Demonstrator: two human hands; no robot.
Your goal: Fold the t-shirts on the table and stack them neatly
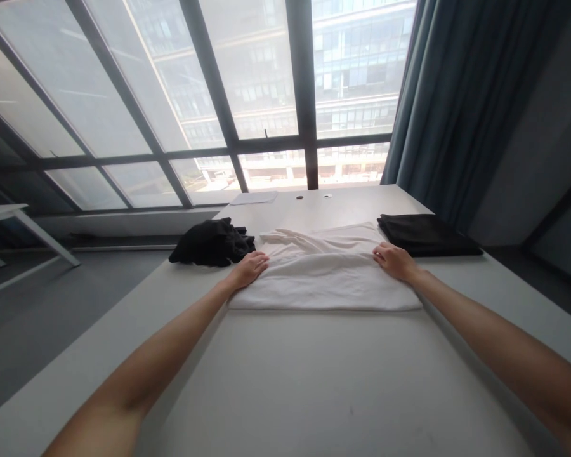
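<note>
A white cloth [328, 282], perhaps a garment, lies folded over on the table in front of me. Its near edge is straight, while the far part is wrinkled and uneven. At its left side, my left hand [251, 268] has its fingers closed on the cloth near the fold line. My right hand [394, 259] pinches the opposite side at about the same height. The fingertips of both hands are partly hidden in the fabric.
Left of the cloth sits a crumpled black cloth pile [212, 242]. A neatly folded black cloth [426, 235] lies to the right. Paper sheets [254, 198] rest at the white table's [333, 381] far end, before windows and a blue-grey curtain [438, 114].
</note>
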